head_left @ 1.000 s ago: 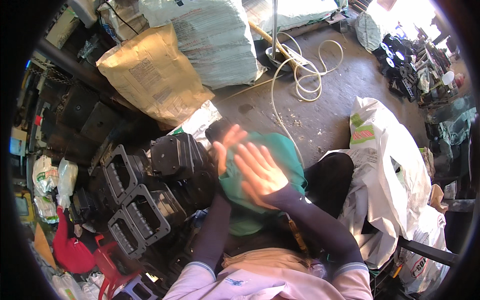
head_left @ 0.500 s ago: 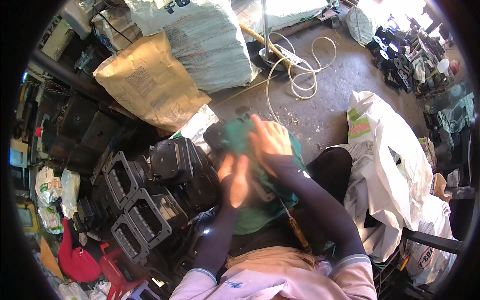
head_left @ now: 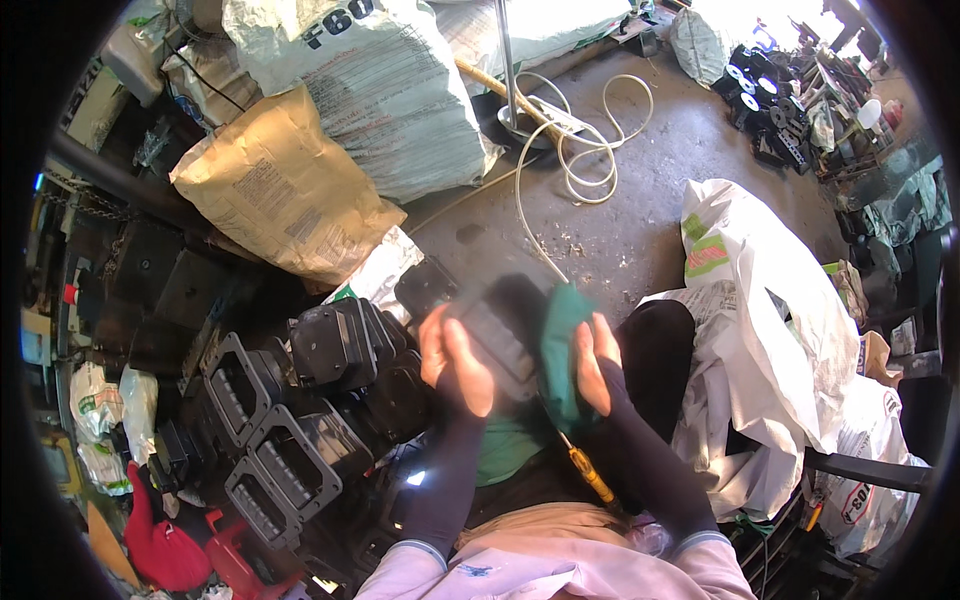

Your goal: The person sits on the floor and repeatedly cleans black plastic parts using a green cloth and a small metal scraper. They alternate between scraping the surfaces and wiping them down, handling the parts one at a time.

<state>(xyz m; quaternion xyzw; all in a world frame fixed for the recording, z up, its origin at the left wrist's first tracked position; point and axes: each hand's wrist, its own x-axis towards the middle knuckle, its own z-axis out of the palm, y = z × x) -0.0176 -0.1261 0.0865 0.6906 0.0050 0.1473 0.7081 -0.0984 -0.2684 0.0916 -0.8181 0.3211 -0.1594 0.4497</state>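
Observation:
In front of me is a black plastic frame-like housing (head_left: 498,338), blurred by motion. My left hand (head_left: 458,362) grips its left edge, the thumb toward me. A bunched green cloth (head_left: 562,345) is in my right hand (head_left: 598,365), pressed to the housing's right side. More green fabric (head_left: 508,452) lies over my lap below. Close under my right hand rests a screwdriver (head_left: 590,472) with an amber handle. Beside my left forearm stand several similar black housings (head_left: 290,460), some with open rectangular frames facing up.
A brown paper sack (head_left: 285,190) and a large white sack (head_left: 400,110) stand at the far left. Pale cable (head_left: 605,150) lies coiled on the grey floor. A crumpled white bag (head_left: 760,310) is at my right; black parts (head_left: 775,110) are heaped beyond it.
My hands have moved apart; the right one has drawn the green cloth to the right, uncovering the black housing. The whole view has shifted slightly.

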